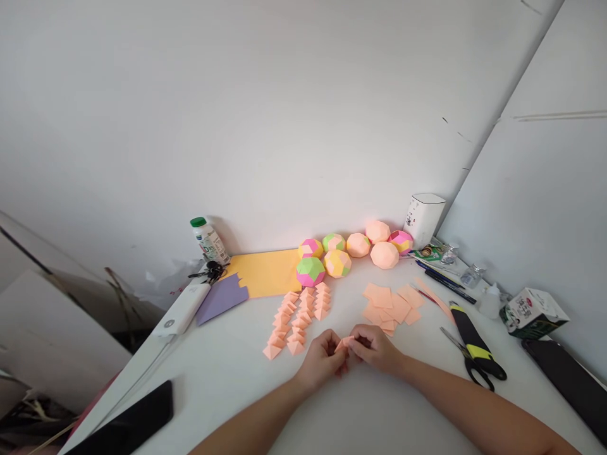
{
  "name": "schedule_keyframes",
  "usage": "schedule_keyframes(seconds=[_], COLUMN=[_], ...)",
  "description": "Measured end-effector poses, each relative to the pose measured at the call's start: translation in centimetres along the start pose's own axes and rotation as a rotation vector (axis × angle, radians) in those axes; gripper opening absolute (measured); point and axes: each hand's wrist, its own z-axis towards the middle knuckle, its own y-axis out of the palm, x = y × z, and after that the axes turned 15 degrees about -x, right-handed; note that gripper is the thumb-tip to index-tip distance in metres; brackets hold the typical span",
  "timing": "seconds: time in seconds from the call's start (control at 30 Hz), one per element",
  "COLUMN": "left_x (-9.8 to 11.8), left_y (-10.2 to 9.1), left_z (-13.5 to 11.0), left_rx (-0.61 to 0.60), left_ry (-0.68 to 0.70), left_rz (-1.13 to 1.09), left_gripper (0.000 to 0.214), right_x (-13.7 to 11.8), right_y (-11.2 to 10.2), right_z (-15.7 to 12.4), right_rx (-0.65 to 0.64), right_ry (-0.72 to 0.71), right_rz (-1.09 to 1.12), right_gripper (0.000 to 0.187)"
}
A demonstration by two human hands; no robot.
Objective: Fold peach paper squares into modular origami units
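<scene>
Between my fingertips is a small peach paper piece, partly covered by the fingers. My left hand pinches it from the left, and my right hand grips its other side. Rows of folded peach paper pieces lie beyond my left hand. Flat peach paper pieces are spread in a loose pile past my right hand. Behind them sit several faceted paper balls in peach, pink, green and yellow.
Scissors and a black-yellow utility knife lie right, near pens and a small box. Yellow card, purple card, a power strip, a bottle and a phone are left.
</scene>
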Motion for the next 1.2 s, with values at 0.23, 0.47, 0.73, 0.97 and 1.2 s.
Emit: schedule_keyframes(seconds=[0.23, 0.47, 0.73, 0.97, 1.2], left_x=[-0.3, -0.1, 0.2, 0.0, -0.3], left_y=[-0.4, -0.5, -0.4, -0.5, -0.6], left_z=[0.1, 0.1, 0.2, 0.2, 0.1], left_rx=[0.026, 0.023, -0.039, -0.040, -0.082], left_ry=[0.055, 0.007, 0.026, 0.080, 0.058], left_rz=[-0.080, -0.072, -0.113, -0.090, -0.031], left_gripper=[0.037, 0.035, 0.040, 0.038, 0.042], right_x=[0.3, 0.9, 1.6, 1.2, 1.2], right_y=[0.0, 0.1, 0.1, 0.1, 0.0], right_z=[0.1, -0.2, -0.3, -0.1, -0.2], right_rx=[-0.029, -0.031, -0.053, -0.028, -0.046], right_ry=[-0.052, -0.101, -0.220, -0.255, -0.199], right_rz=[-0.043, 0.039, -0.134, -0.219, -0.202], right_gripper=[0.020, 0.025, 0.009, 0.011, 0.011])
